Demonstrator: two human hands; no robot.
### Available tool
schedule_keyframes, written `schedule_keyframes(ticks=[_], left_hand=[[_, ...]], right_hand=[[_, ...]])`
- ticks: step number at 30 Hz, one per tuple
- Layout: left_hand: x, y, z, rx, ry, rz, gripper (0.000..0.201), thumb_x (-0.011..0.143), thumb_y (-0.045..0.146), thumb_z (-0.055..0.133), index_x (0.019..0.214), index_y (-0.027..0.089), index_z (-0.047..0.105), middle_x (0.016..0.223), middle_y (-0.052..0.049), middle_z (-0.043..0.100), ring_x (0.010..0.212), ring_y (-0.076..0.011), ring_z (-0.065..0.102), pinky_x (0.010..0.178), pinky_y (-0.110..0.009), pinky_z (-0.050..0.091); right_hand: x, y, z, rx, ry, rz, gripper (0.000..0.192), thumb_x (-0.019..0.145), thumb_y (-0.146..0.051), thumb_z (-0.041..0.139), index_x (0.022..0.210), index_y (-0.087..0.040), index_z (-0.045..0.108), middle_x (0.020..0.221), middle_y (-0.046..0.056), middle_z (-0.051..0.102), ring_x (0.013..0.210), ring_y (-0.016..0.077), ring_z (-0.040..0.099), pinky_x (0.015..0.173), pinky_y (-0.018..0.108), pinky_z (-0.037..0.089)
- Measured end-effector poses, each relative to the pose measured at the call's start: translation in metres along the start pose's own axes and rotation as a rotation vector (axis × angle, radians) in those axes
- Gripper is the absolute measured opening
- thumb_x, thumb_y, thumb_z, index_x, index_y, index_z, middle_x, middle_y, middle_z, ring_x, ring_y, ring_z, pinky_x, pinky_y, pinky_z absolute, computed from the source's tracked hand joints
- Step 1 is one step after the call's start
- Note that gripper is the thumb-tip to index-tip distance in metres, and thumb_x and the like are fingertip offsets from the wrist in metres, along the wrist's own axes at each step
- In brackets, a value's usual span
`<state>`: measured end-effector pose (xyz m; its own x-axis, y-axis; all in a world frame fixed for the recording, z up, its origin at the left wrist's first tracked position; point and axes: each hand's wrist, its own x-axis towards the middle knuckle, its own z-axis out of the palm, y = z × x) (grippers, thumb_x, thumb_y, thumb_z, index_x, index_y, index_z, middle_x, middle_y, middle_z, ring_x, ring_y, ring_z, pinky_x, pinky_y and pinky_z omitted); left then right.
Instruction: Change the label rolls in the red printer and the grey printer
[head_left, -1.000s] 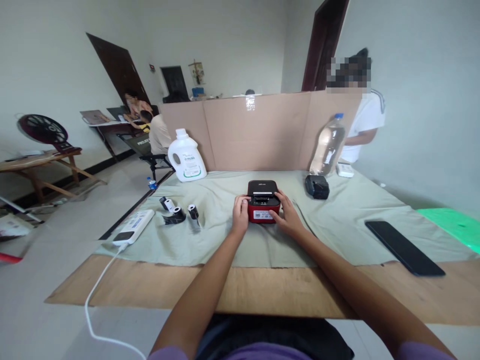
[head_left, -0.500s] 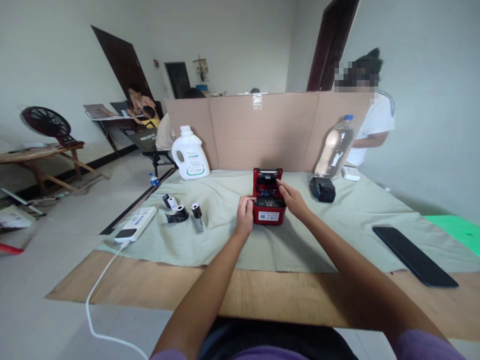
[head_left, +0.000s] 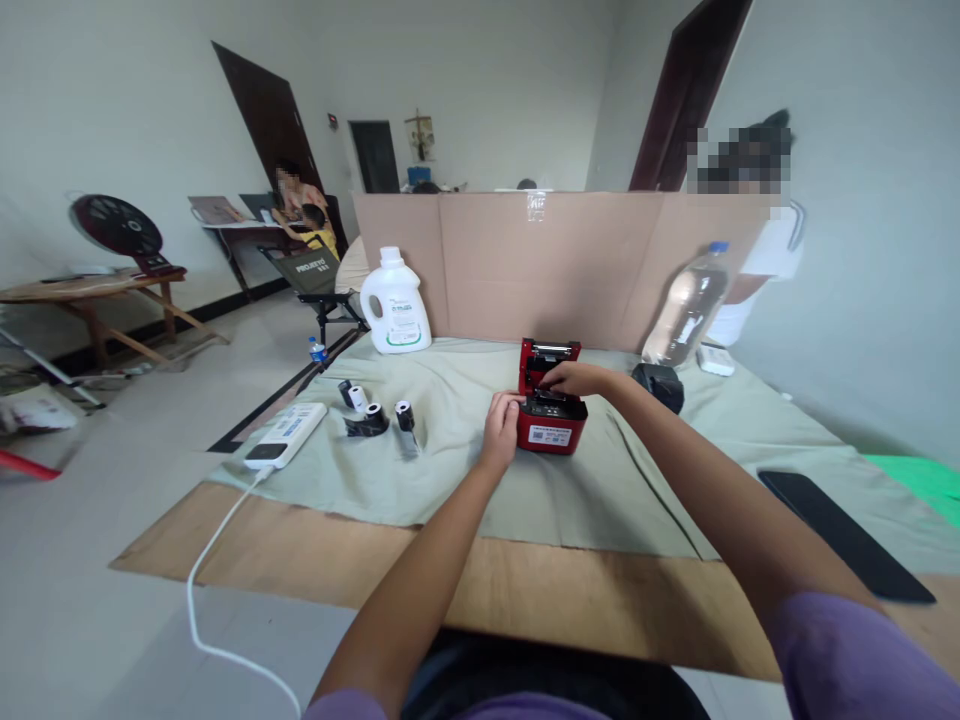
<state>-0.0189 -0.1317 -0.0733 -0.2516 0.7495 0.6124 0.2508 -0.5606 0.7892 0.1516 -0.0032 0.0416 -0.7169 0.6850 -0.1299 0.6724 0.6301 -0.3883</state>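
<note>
The open red printer [head_left: 551,420] sits between both hands: left hand [head_left: 501,430] fingers clamped on its side, right hand [head_left: 570,378] fingers together, curled into its top.

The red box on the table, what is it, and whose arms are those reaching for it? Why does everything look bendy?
The camera sits on a person's head and looks down, so the two arms are that person's own, and the wide lens bends the edges. The red box looks like a small label printer with its lid standing open. The left hand steadies its side, and the right hand reaches into the open top. On the green cloth lie small paper rolls, a white power bank with a cable, a white jug, a water bottle and a black phone. A cardboard wall stands behind.
</note>
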Motion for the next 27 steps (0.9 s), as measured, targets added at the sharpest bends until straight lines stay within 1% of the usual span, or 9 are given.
schedule_keyframes(ticks=[3,7,10,14,16,18,21,24,27], left_hand=[[0.001,-0.003,0.000,-0.024,-0.011,0.010,0.032,0.104,0.038,0.039,0.101,0.020,0.066,0.112,-0.009,0.062,0.113,-0.0211,0.059,0.105,-0.036,0.045],[0.003,-0.004,-0.001,-0.038,-0.023,0.026,0.030,0.103,0.036,0.041,0.100,0.020,0.066,0.111,-0.008,0.062,0.112,-0.0208,0.059,0.104,-0.036,0.045],[0.003,-0.004,-0.002,-0.041,-0.035,0.032,0.029,0.103,0.034,0.041,0.101,0.019,0.066,0.111,-0.008,0.062,0.113,-0.0201,0.059,0.105,-0.036,0.045],[0.003,-0.005,-0.002,-0.037,-0.032,0.037,0.029,0.103,0.032,0.041,0.102,0.020,0.066,0.112,-0.008,0.062,0.113,-0.0195,0.059,0.105,-0.035,0.045],[0.004,-0.006,-0.001,-0.056,-0.033,0.030,0.028,0.103,0.032,0.041,0.102,0.020,0.066,0.111,-0.008,0.063,0.113,-0.0202,0.059,0.105,-0.036,0.045],[0.004,-0.007,0.000,-0.094,-0.035,0.010,0.028,0.103,0.034,0.042,0.105,0.020,0.066,0.112,-0.008,0.063,0.112,-0.0208,0.060,0.106,-0.038,0.046],[0.003,-0.006,-0.001,-0.096,-0.030,-0.009,0.028,0.103,0.034,0.041,0.106,0.021,0.066,0.114,-0.008,0.065,0.114,-0.0210,0.060,0.109,-0.039,0.044],[0.001,-0.007,-0.003,-0.061,-0.051,-0.005,0.027,0.102,0.030,0.042,0.108,0.021,0.067,0.118,-0.008,0.065,0.118,-0.0219,0.059,0.111,-0.041,0.043],[0.001,-0.014,-0.002,-0.081,-0.049,-0.031,0.025,0.099,0.025,0.046,0.114,0.022,0.065,0.122,-0.009,0.066,0.122,-0.0250,0.058,0.111,-0.046,0.045]], right_hand=[[0.020,-0.012,-0.001,-0.129,-0.157,0.110,0.031,0.069,-0.009,0.066,0.091,-0.024,0.081,0.090,0.003,0.079,0.079,0.0233,0.071,0.077,0.035,0.057],[0.035,-0.029,0.007,-0.218,-0.211,0.201,0.019,0.065,-0.008,0.069,0.078,-0.018,0.078,0.076,0.007,0.074,0.074,0.0259,0.069,0.077,0.040,0.056],[0.031,-0.039,0.006,-0.261,-0.198,0.226,0.015,0.064,-0.005,0.071,0.076,-0.013,0.075,0.071,0.008,0.070,0.074,0.0241,0.067,0.073,0.034,0.052],[0.006,-0.051,-0.014,-0.315,-0.093,0.177,0.016,0.068,-0.005,0.071,0.081,-0.014,0.071,0.077,0.006,0.069,0.076,0.0197,0.063,0.068,0.027,0.045],[-0.008,-0.062,-0.025,-0.301,-0.014,0.133,0.017,0.073,-0.012,0.070,0.090,-0.016,0.069,0.082,0.005,0.070,0.077,0.0190,0.062,0.067,0.026,0.043],[-0.013,-0.078,-0.029,-0.186,0.107,0.024,0.023,0.077,-0.016,0.066,0.100,-0.018,0.066,0.085,0.003,0.071,0.079,0.0187,0.063,0.067,0.026,0.043],[0.006,-0.114,-0.016,0.028,0.233,-0.238,0.039,0.074,-0.008,0.058,0.111,-0.020,0.061,0.092,0.001,0.072,0.081,0.0170,0.063,0.073,0.025,0.045],[0.051,-0.148,0.015,0.023,0.155,-0.439,0.041,0.069,-0.003,0.054,0.106,-0.019,0.062,0.094,0.001,0.070,0.082,0.0154,0.061,0.074,0.023,0.044],[0.100,-0.169,0.048,-0.055,0.047,-0.462,0.038,0.066,0.000,0.053,0.097,-0.018,0.063,0.091,0.001,0.068,0.079,0.0144,0.059,0.067,0.021,0.041]])
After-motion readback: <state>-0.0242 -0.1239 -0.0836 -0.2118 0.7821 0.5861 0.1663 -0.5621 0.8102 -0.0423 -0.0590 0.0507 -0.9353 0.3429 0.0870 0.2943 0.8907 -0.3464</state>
